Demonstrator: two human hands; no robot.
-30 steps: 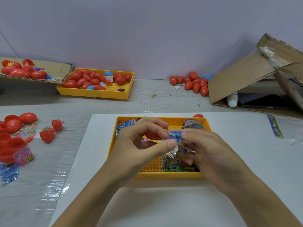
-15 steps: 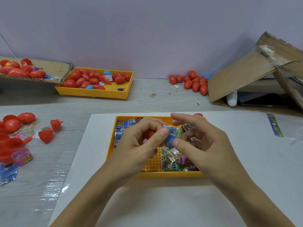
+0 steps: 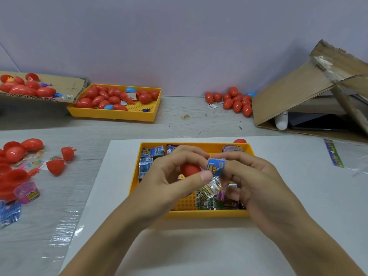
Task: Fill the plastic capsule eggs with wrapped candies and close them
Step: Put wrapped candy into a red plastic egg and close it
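Loose red shells (image 3: 22,150) sit far left on the worktop. Left hand (image 3: 169,176) has its grip curled round a red egg half (image 3: 189,169) over the yellow tray (image 3: 207,213); right hand (image 3: 253,180) pinches a blue wrapped candy (image 3: 216,166) right at it. I'd keep the opening facing the candy and push it fully in before capping.
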